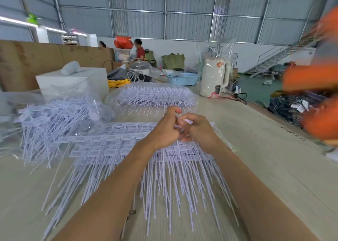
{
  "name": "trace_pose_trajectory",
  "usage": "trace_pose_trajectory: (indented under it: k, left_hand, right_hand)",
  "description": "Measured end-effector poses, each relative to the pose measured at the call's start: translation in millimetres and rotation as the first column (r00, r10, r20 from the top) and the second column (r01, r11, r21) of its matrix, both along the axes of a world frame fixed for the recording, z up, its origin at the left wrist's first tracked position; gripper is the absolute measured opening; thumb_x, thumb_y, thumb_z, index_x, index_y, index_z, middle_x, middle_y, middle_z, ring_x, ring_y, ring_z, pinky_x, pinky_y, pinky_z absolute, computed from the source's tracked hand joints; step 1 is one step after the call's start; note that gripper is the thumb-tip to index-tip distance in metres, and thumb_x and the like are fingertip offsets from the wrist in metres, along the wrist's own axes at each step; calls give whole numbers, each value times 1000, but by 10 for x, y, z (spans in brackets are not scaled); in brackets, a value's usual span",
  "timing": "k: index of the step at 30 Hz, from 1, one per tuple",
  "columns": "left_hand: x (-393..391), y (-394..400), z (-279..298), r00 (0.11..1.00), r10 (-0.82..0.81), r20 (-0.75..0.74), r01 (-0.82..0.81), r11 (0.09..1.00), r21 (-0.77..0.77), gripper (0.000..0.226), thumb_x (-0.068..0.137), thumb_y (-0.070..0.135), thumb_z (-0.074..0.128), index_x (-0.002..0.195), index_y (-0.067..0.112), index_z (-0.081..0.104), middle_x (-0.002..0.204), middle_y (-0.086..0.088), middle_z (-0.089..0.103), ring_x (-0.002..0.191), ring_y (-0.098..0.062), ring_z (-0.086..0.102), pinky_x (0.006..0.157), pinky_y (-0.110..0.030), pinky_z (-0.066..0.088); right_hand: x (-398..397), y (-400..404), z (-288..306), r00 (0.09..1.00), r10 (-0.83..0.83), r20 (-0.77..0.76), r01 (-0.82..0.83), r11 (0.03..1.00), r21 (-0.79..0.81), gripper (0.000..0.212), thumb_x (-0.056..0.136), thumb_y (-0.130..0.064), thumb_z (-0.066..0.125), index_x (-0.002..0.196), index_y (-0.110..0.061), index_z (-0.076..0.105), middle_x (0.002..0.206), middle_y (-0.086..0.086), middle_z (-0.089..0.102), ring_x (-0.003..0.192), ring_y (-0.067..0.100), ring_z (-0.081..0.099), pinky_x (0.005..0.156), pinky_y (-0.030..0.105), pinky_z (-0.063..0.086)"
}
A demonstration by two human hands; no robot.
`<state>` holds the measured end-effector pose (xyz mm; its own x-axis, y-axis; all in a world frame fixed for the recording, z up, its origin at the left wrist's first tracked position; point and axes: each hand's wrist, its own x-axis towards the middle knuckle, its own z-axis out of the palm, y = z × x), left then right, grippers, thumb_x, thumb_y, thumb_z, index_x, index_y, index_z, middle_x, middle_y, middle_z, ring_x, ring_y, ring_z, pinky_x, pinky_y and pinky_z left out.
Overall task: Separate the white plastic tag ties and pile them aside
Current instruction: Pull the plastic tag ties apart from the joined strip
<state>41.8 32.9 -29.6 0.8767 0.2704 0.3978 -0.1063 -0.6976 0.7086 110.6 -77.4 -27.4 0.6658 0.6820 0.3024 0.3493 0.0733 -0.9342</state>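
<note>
Tag ties (117,154) between loose pile (53,116) and bagged bundle (153,94).

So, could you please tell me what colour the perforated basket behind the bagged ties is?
Light blue; the basket shows only in the head view.

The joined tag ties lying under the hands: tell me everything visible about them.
The joined tag ties are white, plastic-looking strips of flat label heads in overlapping rows, thin tails fanning toward the camera. They lie flat on the pale table. Both hands, left hand and right hand, pinch ties at the far edge.
</note>
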Motion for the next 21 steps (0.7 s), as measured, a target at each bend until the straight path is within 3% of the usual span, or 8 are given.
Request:
trace_pose_trajectory:
  k: [3,6,9,14,17,21]
  left_hand:
    - [-12,37,-2,998,43,-51,-44,999,-3,39,89,11,55,124,15,38,90,3,52,78,-8,54,59,-11,42]
    - [-24,117,-4,973,181,-142,-161,976,144,12,88,32,59,89,20,62,85,1,63,83,-17,60,70,-33,46]
    - [-48,149,-27,968,178,-177,-163,982,97,25,86,35,64,64,24,59,66,3,61,74,-23,64,70,-35,48]
    - [-42,105,13,982,110,-156,-102,993,58,26,88,26,64,65,24,54,61,5,51,57,-14,50,55,-25,38]
    - [-50,81,9,982,76,-172,-63,995,77,27,90,24,61,65,22,51,59,5,47,53,-9,43,51,-23,32]
    - [-39,102,-30,983,79,-167,-80,997,-2,35,96,24,52,62,16,50,56,1,45,53,-14,40,59,-28,35]
  right_hand:
    - [46,8,-16,997,-50,62,49,999,17,18,91,-2,57,79,-10,67,51,0,55,45,9,47,45,19,40]
    - [99,2,-24,996,-79,41,78,996,35,21,90,-1,58,74,-11,67,58,10,51,46,10,42,47,21,35]
    - [119,-19,-47,997,-49,52,49,999,-7,18,90,-3,57,77,-10,68,56,8,53,44,7,45,46,18,39]
    - [121,1,-66,999,26,-46,-30,997,-76,12,98,-9,46,100,-2,55,66,9,55,50,10,51,48,20,44]
    - [121,-26,-56,997,79,-28,-82,985,-150,17,99,-9,44,90,1,56,67,12,55,54,15,53,52,22,47]
    - [122,-59,-46,993,39,113,-8,966,-259,20,97,-13,49,82,-3,56,61,10,58,46,7,57,50,18,49]
